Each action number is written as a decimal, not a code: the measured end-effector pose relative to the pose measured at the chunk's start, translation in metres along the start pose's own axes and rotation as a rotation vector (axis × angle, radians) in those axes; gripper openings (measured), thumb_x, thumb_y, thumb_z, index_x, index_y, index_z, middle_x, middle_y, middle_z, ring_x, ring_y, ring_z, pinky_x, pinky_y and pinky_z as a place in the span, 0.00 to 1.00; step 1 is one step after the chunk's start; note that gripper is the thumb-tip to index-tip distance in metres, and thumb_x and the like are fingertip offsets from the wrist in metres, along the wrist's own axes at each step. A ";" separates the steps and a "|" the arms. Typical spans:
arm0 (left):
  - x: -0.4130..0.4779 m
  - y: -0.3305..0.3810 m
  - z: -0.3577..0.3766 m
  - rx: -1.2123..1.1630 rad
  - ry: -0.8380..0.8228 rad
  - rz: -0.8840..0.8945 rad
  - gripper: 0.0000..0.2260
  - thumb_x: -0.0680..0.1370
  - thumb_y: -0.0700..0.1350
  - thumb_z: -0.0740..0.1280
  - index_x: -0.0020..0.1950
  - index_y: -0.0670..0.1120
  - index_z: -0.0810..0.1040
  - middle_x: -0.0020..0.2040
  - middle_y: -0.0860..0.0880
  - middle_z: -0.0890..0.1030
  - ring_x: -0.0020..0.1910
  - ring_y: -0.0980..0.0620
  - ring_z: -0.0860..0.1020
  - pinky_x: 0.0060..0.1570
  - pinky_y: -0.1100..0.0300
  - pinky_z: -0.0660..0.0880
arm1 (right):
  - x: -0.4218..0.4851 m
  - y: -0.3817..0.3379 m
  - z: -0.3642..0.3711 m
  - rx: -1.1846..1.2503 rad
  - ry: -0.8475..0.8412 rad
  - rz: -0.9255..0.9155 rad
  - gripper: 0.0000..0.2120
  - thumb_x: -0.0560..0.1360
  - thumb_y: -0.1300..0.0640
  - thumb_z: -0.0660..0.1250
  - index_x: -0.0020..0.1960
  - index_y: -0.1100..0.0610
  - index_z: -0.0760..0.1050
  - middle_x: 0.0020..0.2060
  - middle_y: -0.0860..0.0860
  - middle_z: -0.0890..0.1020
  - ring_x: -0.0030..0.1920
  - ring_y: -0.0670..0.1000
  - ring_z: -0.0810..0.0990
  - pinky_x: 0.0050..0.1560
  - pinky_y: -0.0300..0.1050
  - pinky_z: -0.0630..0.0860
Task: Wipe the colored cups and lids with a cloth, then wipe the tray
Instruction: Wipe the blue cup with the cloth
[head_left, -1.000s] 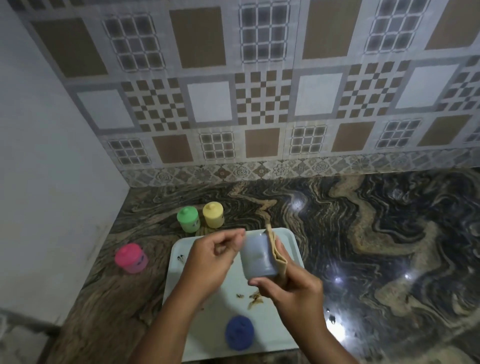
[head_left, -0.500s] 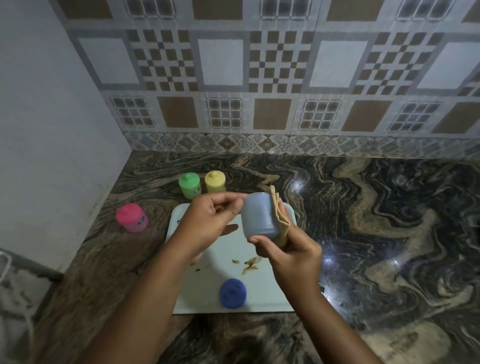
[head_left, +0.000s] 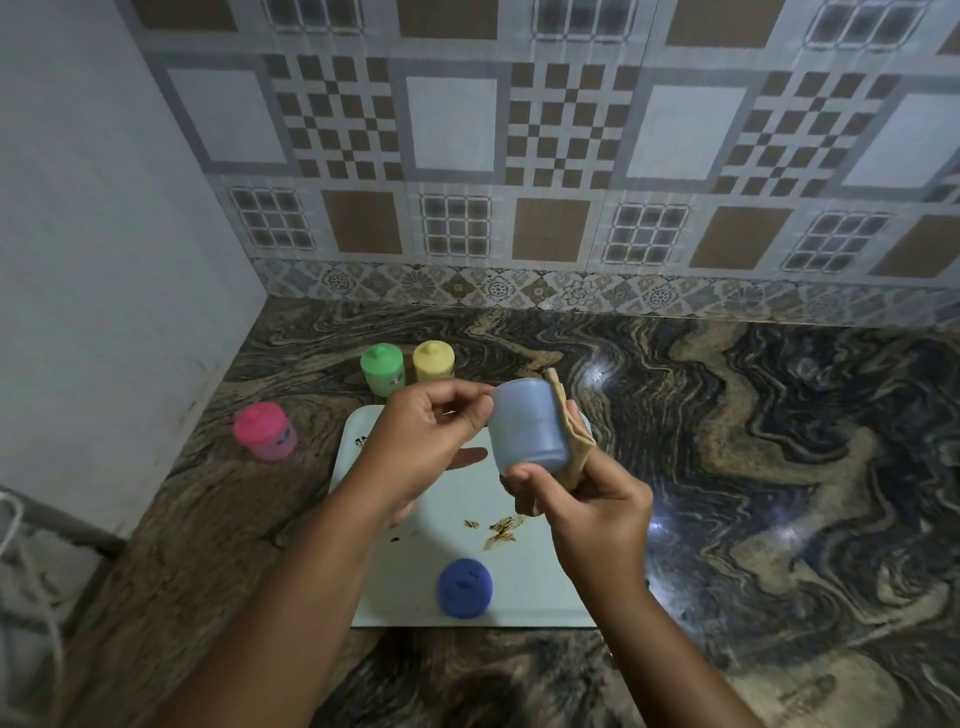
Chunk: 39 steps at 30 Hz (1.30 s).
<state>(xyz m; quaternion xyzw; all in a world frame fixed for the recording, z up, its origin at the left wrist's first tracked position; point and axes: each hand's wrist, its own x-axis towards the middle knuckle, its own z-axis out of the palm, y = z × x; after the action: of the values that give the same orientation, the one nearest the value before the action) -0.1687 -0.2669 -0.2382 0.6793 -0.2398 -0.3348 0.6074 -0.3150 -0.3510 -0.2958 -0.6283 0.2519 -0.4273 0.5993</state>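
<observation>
- Fingers of the right hand stay clamped on the blue cup and tan cloth, above the tray.
- Left hand fingers still pinch its rim.
- Blue lid lies unmoved on the tray.

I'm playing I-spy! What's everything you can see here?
wall: one, brown-grey tiles, behind
counter: one, dark marbled, underneath everything
tray: one, white, smeared brown, on counter
blue cup: one, pale blue, held tilted above tray
cloth: one, tan, against blue cup
blue lid: one, dark blue, on tray
green cup: one, green, behind tray
yellow cup: one, yellow, beside green cup
pink cup: one, pink, left of tray
left hand: one, pinching blue cup's edge
right hand: one, gripping cloth and blue cup
</observation>
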 end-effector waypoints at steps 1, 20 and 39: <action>0.000 0.003 0.000 -0.010 0.011 0.003 0.07 0.78 0.41 0.70 0.45 0.52 0.85 0.48 0.48 0.84 0.54 0.47 0.82 0.48 0.45 0.82 | 0.002 -0.002 0.000 -0.058 -0.002 -0.070 0.13 0.63 0.52 0.83 0.42 0.58 0.86 0.45 0.72 0.83 0.30 0.47 0.81 0.33 0.39 0.77; -0.007 0.024 0.007 0.439 0.083 0.316 0.08 0.74 0.43 0.75 0.39 0.55 0.82 0.36 0.58 0.83 0.38 0.62 0.80 0.42 0.69 0.77 | 0.008 0.012 -0.006 -0.538 -0.083 -0.589 0.35 0.68 0.51 0.80 0.68 0.68 0.75 0.68 0.64 0.76 0.67 0.56 0.80 0.51 0.43 0.84; -0.008 0.018 0.003 0.149 0.009 0.155 0.06 0.78 0.48 0.70 0.53 0.55 0.85 0.51 0.56 0.86 0.53 0.57 0.83 0.54 0.51 0.81 | 0.001 0.007 -0.003 -0.156 0.033 -0.180 0.35 0.66 0.45 0.80 0.64 0.67 0.80 0.54 0.49 0.86 0.40 0.45 0.79 0.34 0.50 0.82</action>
<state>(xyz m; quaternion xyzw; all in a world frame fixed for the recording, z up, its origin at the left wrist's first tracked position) -0.1746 -0.2658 -0.2189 0.7037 -0.3131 -0.2649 0.5802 -0.3152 -0.3547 -0.3029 -0.6859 0.2367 -0.4688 0.5037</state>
